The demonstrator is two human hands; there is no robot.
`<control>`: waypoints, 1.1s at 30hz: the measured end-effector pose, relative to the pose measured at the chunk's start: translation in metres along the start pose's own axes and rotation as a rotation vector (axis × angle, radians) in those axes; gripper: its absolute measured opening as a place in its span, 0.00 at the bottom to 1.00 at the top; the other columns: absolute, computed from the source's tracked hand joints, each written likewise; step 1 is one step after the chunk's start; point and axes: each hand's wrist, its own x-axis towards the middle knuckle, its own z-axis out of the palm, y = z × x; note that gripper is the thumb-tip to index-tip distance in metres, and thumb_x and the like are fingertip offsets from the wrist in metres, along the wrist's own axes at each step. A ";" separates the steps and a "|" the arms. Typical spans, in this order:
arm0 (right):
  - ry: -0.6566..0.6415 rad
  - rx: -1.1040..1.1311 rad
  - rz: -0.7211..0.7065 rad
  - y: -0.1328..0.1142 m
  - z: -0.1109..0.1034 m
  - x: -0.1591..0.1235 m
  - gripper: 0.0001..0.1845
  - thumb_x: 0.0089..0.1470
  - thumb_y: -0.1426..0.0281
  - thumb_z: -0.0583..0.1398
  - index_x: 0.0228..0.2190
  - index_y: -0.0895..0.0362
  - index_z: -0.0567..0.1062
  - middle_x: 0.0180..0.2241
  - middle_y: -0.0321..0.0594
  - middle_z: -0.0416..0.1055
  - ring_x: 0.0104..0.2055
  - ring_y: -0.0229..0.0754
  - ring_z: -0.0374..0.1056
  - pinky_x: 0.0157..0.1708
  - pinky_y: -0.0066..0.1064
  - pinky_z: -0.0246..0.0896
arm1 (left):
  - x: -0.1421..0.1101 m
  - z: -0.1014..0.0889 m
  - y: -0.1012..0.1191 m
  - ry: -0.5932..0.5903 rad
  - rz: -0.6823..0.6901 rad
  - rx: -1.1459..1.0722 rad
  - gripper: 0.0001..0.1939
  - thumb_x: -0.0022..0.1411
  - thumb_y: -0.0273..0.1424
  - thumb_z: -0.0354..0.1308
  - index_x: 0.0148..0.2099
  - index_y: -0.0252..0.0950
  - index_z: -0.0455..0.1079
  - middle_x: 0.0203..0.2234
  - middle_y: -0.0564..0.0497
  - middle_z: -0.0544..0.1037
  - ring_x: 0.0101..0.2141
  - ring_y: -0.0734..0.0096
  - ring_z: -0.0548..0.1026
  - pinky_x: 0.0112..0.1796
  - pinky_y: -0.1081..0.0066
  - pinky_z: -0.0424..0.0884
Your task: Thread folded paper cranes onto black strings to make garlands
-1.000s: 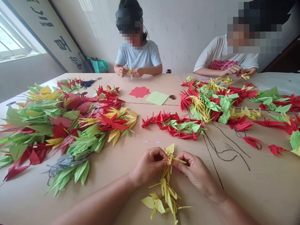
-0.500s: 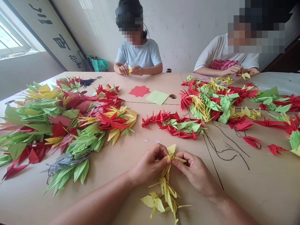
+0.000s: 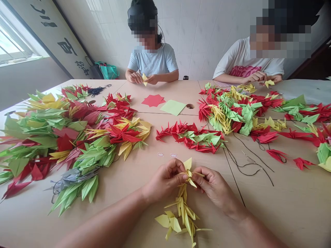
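Note:
Between my two hands, over the front of the table, is a yellow folded-paper crane (image 3: 189, 173) with its points spread out. My left hand (image 3: 168, 181) pinches its left side between thumb and fingers. On the opposite side, my right hand (image 3: 213, 186) pinches a thin point of it. Just below hangs or lies a strand of yellow paper cranes (image 3: 184, 210), reaching toward me; whether the held one is joined to it I cannot tell. A loose-looking yellow cluster (image 3: 169, 222) sits at the strand's left, with dark cord showing beside it.
A large heap of green, red and yellow paper cranes (image 3: 69, 134) covers the table's left. More garlands (image 3: 238, 110) lie at right, near black cord (image 3: 245, 165). Red paper (image 3: 152, 100) and green paper (image 3: 172, 107) sit mid-table. Two co-workers fold yellow paper across from me.
The yellow crane between my fingers has turned, and one point now angles down to the right. My right fingers have shifted slightly. Across the table, a co-worker's yellow paper is more upright.

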 end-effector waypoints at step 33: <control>0.028 -0.087 0.022 0.001 0.004 -0.003 0.16 0.53 0.57 0.59 0.24 0.58 0.69 0.20 0.30 0.57 0.23 0.34 0.52 0.23 0.26 0.48 | -0.001 0.001 0.002 -0.039 -0.043 -0.025 0.15 0.57 0.36 0.60 0.39 0.37 0.58 0.23 0.58 0.64 0.23 0.81 0.59 0.26 0.77 0.55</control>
